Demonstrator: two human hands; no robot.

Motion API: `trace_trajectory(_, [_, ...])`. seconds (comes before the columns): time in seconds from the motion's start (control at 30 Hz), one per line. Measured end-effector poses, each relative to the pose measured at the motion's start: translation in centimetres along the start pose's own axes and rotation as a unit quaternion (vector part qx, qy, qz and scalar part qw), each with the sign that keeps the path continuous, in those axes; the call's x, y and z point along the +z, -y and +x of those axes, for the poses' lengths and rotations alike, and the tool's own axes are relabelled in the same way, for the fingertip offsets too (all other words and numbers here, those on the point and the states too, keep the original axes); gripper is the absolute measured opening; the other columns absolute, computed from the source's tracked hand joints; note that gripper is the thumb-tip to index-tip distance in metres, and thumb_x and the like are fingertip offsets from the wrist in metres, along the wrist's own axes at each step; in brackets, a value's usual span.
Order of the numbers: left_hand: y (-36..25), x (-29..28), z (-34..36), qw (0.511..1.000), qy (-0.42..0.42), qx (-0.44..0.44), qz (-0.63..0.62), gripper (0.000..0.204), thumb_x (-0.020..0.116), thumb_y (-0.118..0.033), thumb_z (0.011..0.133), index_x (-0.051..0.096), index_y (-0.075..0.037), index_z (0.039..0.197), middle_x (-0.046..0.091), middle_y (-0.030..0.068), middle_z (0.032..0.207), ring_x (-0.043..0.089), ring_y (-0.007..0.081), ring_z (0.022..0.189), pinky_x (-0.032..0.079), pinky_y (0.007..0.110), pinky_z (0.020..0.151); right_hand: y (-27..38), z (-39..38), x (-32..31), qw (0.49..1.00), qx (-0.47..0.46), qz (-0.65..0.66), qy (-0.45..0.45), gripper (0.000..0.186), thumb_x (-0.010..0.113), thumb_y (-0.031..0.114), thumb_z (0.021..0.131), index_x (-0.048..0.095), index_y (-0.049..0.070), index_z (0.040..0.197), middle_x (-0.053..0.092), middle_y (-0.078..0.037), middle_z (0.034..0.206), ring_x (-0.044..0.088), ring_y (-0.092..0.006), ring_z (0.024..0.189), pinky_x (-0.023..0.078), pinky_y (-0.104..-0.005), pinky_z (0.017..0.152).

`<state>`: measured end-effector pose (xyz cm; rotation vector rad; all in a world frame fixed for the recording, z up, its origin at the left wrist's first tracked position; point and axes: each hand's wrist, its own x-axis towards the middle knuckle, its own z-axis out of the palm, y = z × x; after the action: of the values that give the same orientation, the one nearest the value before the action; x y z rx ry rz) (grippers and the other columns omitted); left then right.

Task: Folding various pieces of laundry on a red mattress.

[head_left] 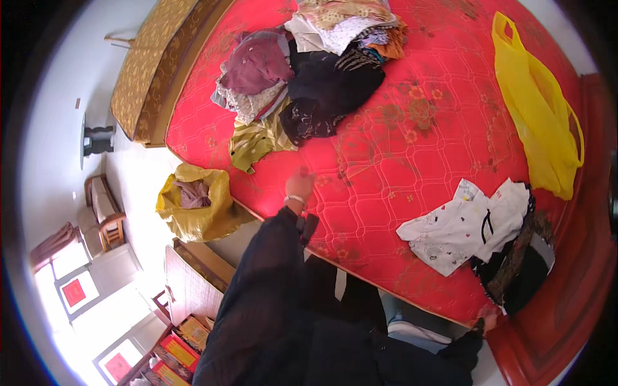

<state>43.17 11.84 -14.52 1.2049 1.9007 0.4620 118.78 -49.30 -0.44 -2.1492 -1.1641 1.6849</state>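
Observation:
My left hand [300,184], a light bracelet at its wrist, hovers over or rests on the red quilted mattress [373,193]. Its fingers are blurred. Just beyond it lie a yellow-green patterned garment [261,138], a maroon garment [257,63] and a black garment [338,87]. At the mattress's near right corner is my right hand [487,318], its fingers partly hidden and unclear. Close to that hand a white printed shirt [460,225] lies spread over dark clothing [518,273].
A yellow plastic bag [537,109] lies flat at the far right. Left of the bed stands an open yellow sack [215,209] with cloth inside. A dark red wooden bed board [573,309] borders the right side. More folded clothes [347,26] are piled at the back.

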Motion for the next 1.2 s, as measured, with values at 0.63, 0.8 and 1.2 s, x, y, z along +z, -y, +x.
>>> trace_trajectory(0.63, [-7.4, -5.3, -7.1, 0.914, 0.386, 0.018, -0.125, 0.019, 0.057, -0.021, 0.085, 0.060, -0.005, 0.095, 0.060, 0.0135, 0.074, 0.061, 0.0253, 0.066, 0.046, 0.036, 0.059, 52.8, 34.1, 29.5, 0.919, 0.073, 0.382, -0.067, 0.031, 0.057, 0.020, 0.089, 0.055, 0.000, 0.113, 0.060, -0.004, 0.085, 0.060, -0.0134, 0.078, 0.050, -0.0290, 0.068])
trace_trajectory(0.8, [-3.3, -5.2, -18.3, 0.808, 0.569, 0.145, 0.044, 0.024, 0.060, -0.025, 0.080, 0.062, -0.008, 0.097, 0.058, 0.0138, 0.089, 0.058, 0.0340, 0.087, 0.046, 0.043, 0.073, 52.3, 36.6, 33.7, 0.898, 0.059, 0.434, -0.031, 0.043, 0.062, 0.026, 0.085, 0.052, 0.001, 0.120, 0.059, -0.010, 0.104, 0.060, -0.0151, 0.082, 0.048, -0.0279, 0.071])
trace_trajectory(1.2, [0.4, -6.9, -20.8, 0.772, 0.592, 0.227, 0.034, 0.030, 0.057, -0.028, 0.082, 0.059, -0.005, 0.101, 0.057, 0.0174, 0.100, 0.054, 0.0369, 0.096, 0.044, 0.043, 0.082, 50.6, 37.7, 33.3, 0.951, 0.027, 0.232, -0.201, 0.037, 0.070, 0.025, 0.077, 0.059, 0.000, 0.102, 0.063, -0.009, 0.095, 0.059, -0.0200, 0.087, 0.045, -0.0306, 0.077])
